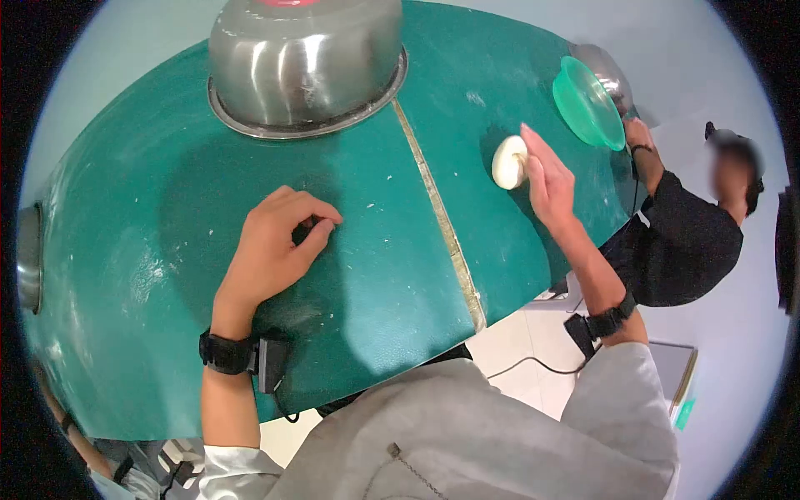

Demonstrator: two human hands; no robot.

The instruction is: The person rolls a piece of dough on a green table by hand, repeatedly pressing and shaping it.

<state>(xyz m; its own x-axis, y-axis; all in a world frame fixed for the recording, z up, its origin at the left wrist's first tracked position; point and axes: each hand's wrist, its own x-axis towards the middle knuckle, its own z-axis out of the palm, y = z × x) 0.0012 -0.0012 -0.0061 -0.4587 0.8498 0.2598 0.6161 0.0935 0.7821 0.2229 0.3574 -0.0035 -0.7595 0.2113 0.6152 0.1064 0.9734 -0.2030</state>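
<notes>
Green table (150, 250): right hand (546, 179) touching dough (506, 163) (green bowl (587, 104) tilted).

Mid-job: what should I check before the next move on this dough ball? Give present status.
1. Right hand on dough ball: ok, open palm against its side.
2. Left hand empty: cannot tell, fingers pinched on the table.
3. Dough ball clear of table seam: ok, right of it.
4. Green bowl apart from dough ball: ok; another person's hand beside it.
5. Steel bowl clear: ok, upside down, far edge.
</notes>
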